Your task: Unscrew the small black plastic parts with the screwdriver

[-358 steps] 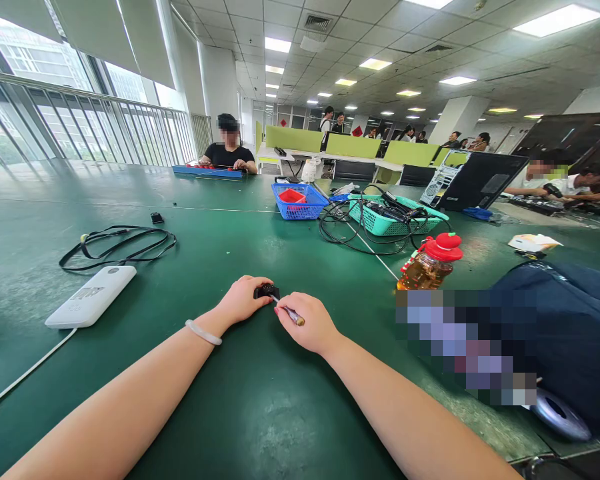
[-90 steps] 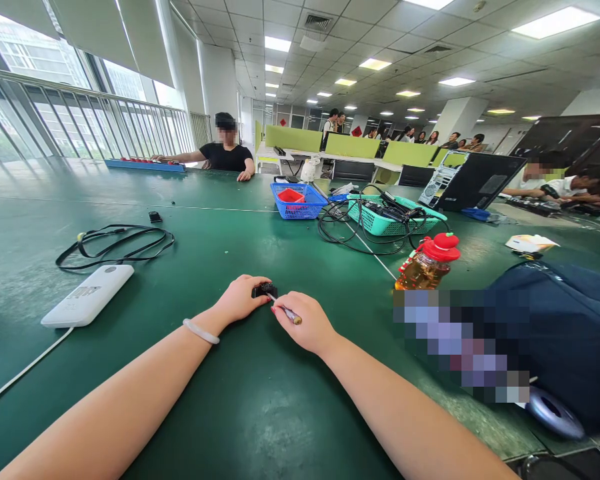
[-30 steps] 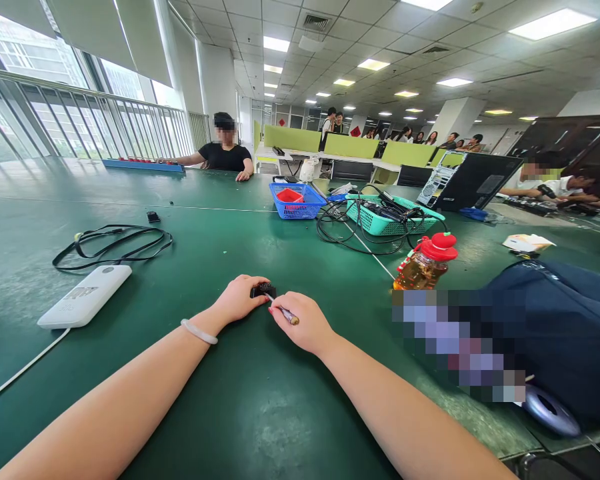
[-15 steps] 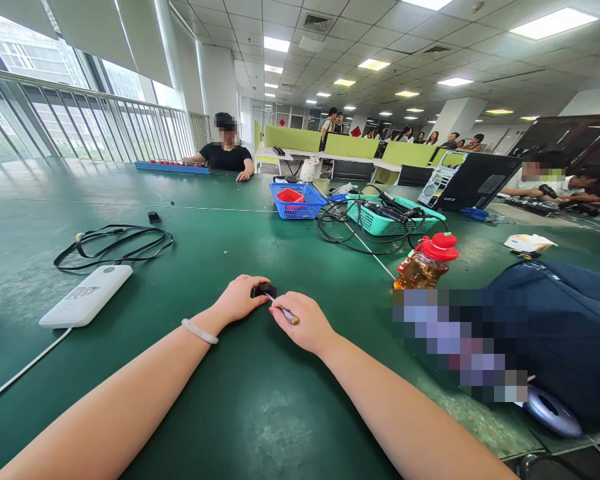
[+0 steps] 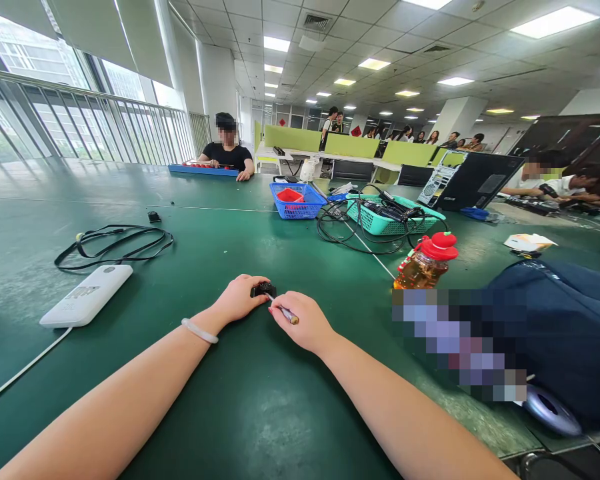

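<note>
On the green table [image 5: 280, 413], my left hand [image 5: 240, 298] is closed around a small black block-shaped part [image 5: 263, 289], its fingers on the far side and thumb on the near side. The part's exact kind is too small to make out. My right hand [image 5: 303, 321] grips a thin screwdriver [image 5: 289, 316] with a brownish handle end. The tool slants down to the left, and its tip meets the black part beside my left fingertips. A pale bangle circles my left wrist.
A white power bank [image 5: 87, 297] with a cable and a looped black cord [image 5: 115, 247] lie left. Ahead stand a blue basket [image 5: 297, 210] and a green basket [image 5: 380, 227] with cables. A red-lidded bottle [image 5: 425, 263] and dark bag [image 5: 560, 333] are right. A person [image 5: 227, 153] sits across.
Across the table, the blue tray of red pieces has slid right, towards the person, whose arm has drawn in with it. My hands, the screwdriver and the black part look the same.
</note>
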`<state>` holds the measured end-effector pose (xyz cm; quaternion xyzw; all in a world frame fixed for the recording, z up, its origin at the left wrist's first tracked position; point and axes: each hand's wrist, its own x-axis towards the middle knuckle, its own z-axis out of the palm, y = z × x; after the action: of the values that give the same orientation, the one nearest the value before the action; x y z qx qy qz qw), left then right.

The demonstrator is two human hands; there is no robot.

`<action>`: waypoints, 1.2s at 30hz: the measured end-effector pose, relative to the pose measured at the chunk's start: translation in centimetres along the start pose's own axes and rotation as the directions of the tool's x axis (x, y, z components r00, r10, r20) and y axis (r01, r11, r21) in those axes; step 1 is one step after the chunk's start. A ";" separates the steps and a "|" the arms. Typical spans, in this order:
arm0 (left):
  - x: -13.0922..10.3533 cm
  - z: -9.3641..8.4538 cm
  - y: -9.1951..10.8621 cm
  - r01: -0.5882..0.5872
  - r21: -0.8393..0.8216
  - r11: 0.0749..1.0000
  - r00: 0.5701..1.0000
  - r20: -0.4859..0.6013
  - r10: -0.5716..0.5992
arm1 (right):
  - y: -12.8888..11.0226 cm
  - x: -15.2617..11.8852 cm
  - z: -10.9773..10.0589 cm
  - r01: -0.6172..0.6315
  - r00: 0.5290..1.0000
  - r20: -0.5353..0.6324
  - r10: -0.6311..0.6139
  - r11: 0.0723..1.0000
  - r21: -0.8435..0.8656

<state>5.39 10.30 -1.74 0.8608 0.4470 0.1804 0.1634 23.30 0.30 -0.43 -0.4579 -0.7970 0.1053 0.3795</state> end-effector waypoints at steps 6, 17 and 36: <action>0.0 0.0 0.0 0.007 -0.001 1.000 1.000 0.000 -0.007 | 0.0 0.0 0.0 -0.002 1.000 0.002 0.002 1.000 -0.012; -0.1 0.0 0.0 0.015 -0.012 1.000 1.000 0.003 -0.015 | -0.1 0.0 -0.1 0.000 1.000 0.012 0.000 1.000 -0.014; 0.0 0.0 0.1 0.024 0.000 1.000 1.000 0.006 -0.024 | -0.1 0.0 -0.1 -0.006 1.000 0.018 0.006 1.000 -0.008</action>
<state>5.41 10.22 -1.71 0.8558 0.4569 0.1757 0.1671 23.32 0.24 -0.29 -0.4608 -0.7996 0.1073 0.3699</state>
